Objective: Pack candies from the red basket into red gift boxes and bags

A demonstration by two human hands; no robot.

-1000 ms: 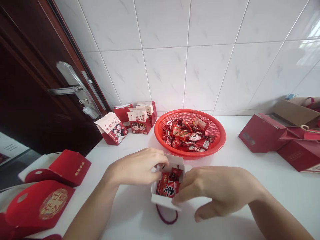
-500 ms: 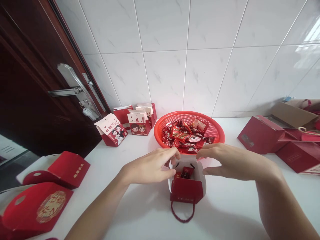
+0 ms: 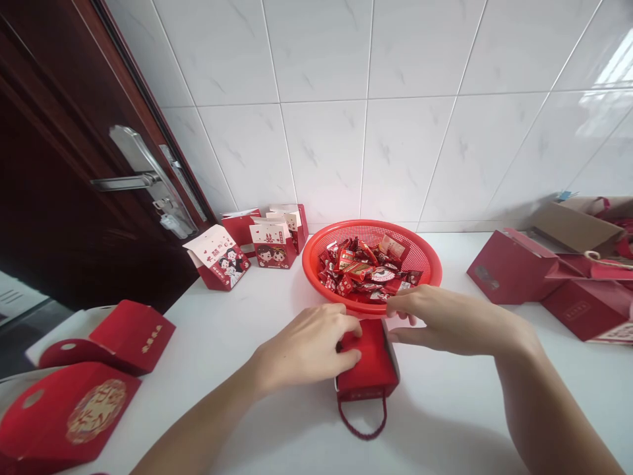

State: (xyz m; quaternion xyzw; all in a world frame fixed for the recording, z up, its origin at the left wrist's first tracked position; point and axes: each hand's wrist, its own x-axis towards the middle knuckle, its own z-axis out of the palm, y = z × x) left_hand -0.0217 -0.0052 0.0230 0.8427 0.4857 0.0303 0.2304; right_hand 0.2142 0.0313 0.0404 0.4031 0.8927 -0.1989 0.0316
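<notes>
The half-open left hand (image 3: 314,346) is touching a box (image 3: 363,394), lid (image 3: 372,355) already down, cord (image 3: 363,437) loose, beside the open, empty right hand (image 3: 448,321).

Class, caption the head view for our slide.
Left hand and right hand at a red box, by a basket of wrapped packets.

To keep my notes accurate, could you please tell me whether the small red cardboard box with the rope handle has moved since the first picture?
Yes, the small red cardboard box has shifted rightward, judged against the red perforated plastic basket.
</notes>
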